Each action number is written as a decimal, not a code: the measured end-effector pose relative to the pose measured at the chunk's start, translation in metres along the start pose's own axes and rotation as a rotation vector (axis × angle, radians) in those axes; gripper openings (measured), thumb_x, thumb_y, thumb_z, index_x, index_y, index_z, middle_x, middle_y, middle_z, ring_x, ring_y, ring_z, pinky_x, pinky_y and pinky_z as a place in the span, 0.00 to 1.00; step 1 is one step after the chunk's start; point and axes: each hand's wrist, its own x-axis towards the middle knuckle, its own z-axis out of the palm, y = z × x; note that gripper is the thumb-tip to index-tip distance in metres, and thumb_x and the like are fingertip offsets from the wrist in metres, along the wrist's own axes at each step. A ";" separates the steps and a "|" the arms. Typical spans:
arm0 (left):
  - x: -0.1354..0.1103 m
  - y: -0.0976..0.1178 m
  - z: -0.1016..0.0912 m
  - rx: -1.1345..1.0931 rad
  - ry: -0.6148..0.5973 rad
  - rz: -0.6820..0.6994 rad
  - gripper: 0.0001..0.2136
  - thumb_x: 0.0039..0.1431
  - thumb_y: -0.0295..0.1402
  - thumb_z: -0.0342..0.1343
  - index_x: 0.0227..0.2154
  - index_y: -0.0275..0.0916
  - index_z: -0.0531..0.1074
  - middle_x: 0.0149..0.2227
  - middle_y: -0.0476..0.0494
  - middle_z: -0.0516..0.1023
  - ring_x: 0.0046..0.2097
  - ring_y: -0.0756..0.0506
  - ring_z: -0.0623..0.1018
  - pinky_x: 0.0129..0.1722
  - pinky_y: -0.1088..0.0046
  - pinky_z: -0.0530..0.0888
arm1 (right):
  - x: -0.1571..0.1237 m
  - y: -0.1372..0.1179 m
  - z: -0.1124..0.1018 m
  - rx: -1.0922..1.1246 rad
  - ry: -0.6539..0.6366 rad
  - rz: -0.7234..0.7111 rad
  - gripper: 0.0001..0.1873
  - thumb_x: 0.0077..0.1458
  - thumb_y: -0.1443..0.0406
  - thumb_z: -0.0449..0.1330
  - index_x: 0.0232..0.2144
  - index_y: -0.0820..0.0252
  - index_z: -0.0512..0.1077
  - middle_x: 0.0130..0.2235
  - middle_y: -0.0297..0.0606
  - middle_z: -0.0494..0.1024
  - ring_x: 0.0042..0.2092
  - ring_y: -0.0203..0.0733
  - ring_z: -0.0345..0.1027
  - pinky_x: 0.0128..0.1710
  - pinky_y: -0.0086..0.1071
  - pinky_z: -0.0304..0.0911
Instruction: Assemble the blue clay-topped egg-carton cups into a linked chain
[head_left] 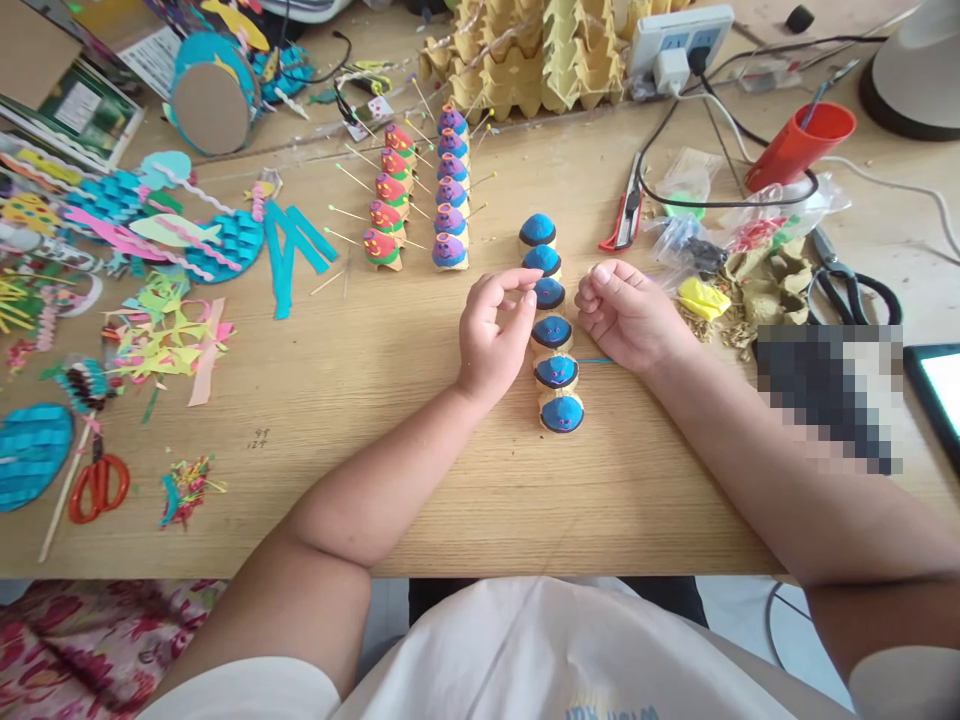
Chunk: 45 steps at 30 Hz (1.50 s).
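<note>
A row of several blue-painted egg-carton domes [551, 330] runs down the middle of the wooden table [420, 480]. My left hand [491, 335] rests just left of the row, its fingers curled in a pinch beside one dome. My right hand [626, 315] lies on the right side with the fingers curled in; what they hold, if anything, is hidden. A thin blue stick [594, 360] pokes out from a dome under my right hand. Behind stand a purple-topped row [451, 190] and a red-and-green row [388, 200], both stuck with pins.
Coloured paper scraps [161, 335] and orange scissors [97, 485] lie at the left. Yellow egg cartons [525, 60], a power strip [679, 40], a red cup [799, 145], a box cutter [622, 215], black scissors [851, 285] and a tablet edge [937, 390] sit behind and right.
</note>
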 end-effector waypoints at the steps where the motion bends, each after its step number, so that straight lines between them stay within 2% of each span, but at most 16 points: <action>1: 0.000 0.000 0.000 0.004 0.001 -0.004 0.13 0.73 0.46 0.57 0.48 0.45 0.78 0.48 0.45 0.84 0.50 0.47 0.82 0.47 0.72 0.77 | 0.000 0.000 0.000 -0.006 -0.003 -0.010 0.25 0.49 0.55 0.80 0.26 0.57 0.66 0.25 0.25 0.70 0.27 0.27 0.63 0.24 0.21 0.61; 6: 0.000 -0.001 0.000 0.000 0.008 -0.025 0.13 0.72 0.47 0.57 0.48 0.45 0.79 0.48 0.44 0.84 0.51 0.47 0.82 0.47 0.71 0.78 | -0.001 -0.001 0.002 -0.038 -0.018 -0.047 0.29 0.51 0.53 0.79 0.24 0.56 0.61 0.22 0.23 0.64 0.25 0.28 0.58 0.23 0.23 0.58; 11: -0.001 -0.003 0.001 -0.017 0.007 -0.017 0.14 0.72 0.48 0.57 0.49 0.47 0.78 0.49 0.45 0.83 0.51 0.47 0.82 0.47 0.70 0.78 | -0.001 -0.003 0.004 -0.099 0.032 -0.072 0.28 0.56 0.46 0.74 0.25 0.56 0.64 0.22 0.25 0.66 0.24 0.28 0.58 0.22 0.25 0.57; 16: -0.001 -0.003 0.001 -0.016 0.006 -0.040 0.15 0.72 0.50 0.57 0.49 0.47 0.78 0.49 0.45 0.83 0.51 0.46 0.82 0.47 0.70 0.79 | -0.001 0.001 0.004 -0.206 0.068 -0.136 0.31 0.58 0.39 0.67 0.22 0.54 0.63 0.19 0.27 0.62 0.21 0.30 0.55 0.19 0.29 0.53; 20: -0.001 -0.003 0.001 -0.019 0.001 -0.036 0.15 0.72 0.49 0.57 0.49 0.46 0.78 0.49 0.44 0.83 0.50 0.47 0.82 0.47 0.72 0.79 | -0.003 0.005 0.005 -0.261 0.037 -0.206 0.29 0.58 0.41 0.69 0.23 0.54 0.65 0.20 0.27 0.64 0.23 0.31 0.57 0.20 0.29 0.54; 24: -0.001 -0.003 0.001 -0.022 -0.002 -0.019 0.14 0.72 0.49 0.57 0.49 0.46 0.78 0.49 0.44 0.84 0.50 0.47 0.82 0.47 0.71 0.79 | -0.006 0.004 0.006 -0.251 -0.005 -0.202 0.24 0.50 0.46 0.77 0.29 0.54 0.71 0.26 0.28 0.72 0.26 0.30 0.61 0.24 0.28 0.60; 27: -0.001 -0.003 0.001 -0.018 0.002 -0.024 0.14 0.72 0.48 0.57 0.48 0.46 0.78 0.48 0.45 0.84 0.50 0.47 0.82 0.47 0.71 0.79 | -0.007 0.003 0.007 -0.257 0.023 -0.180 0.25 0.46 0.48 0.80 0.28 0.54 0.72 0.26 0.28 0.74 0.27 0.31 0.62 0.25 0.28 0.61; 32: -0.001 -0.003 0.001 -0.027 -0.001 -0.025 0.13 0.72 0.47 0.57 0.48 0.46 0.78 0.48 0.45 0.84 0.51 0.47 0.82 0.47 0.71 0.79 | -0.007 0.001 0.007 -0.262 0.054 -0.172 0.27 0.50 0.45 0.77 0.25 0.55 0.69 0.24 0.29 0.72 0.25 0.31 0.62 0.23 0.28 0.59; 37: -0.001 -0.004 0.001 -0.034 -0.014 -0.019 0.12 0.73 0.47 0.57 0.49 0.47 0.78 0.49 0.45 0.83 0.52 0.46 0.82 0.47 0.70 0.79 | -0.004 0.001 0.008 -0.281 0.086 -0.200 0.31 0.56 0.42 0.71 0.21 0.54 0.63 0.19 0.28 0.65 0.22 0.31 0.55 0.20 0.29 0.54; 41: -0.001 -0.002 0.001 -0.014 -0.018 -0.035 0.13 0.73 0.47 0.56 0.49 0.46 0.78 0.49 0.45 0.83 0.52 0.47 0.82 0.47 0.71 0.79 | -0.003 0.004 0.004 -0.299 0.093 -0.207 0.33 0.59 0.41 0.68 0.18 0.54 0.61 0.17 0.28 0.61 0.20 0.31 0.54 0.18 0.30 0.51; 43: -0.001 -0.001 0.001 -0.007 -0.015 -0.037 0.13 0.73 0.47 0.56 0.49 0.46 0.78 0.49 0.45 0.84 0.52 0.47 0.83 0.47 0.72 0.79 | -0.003 0.006 0.002 -0.309 0.084 -0.200 0.33 0.59 0.40 0.67 0.18 0.54 0.62 0.17 0.28 0.61 0.20 0.31 0.56 0.18 0.30 0.50; 45: -0.001 -0.001 0.001 -0.006 -0.014 -0.038 0.14 0.73 0.48 0.56 0.48 0.46 0.78 0.49 0.44 0.84 0.52 0.47 0.83 0.47 0.72 0.79 | -0.003 0.008 0.001 -0.320 0.068 -0.192 0.31 0.57 0.41 0.70 0.20 0.55 0.65 0.18 0.29 0.66 0.21 0.31 0.58 0.19 0.30 0.53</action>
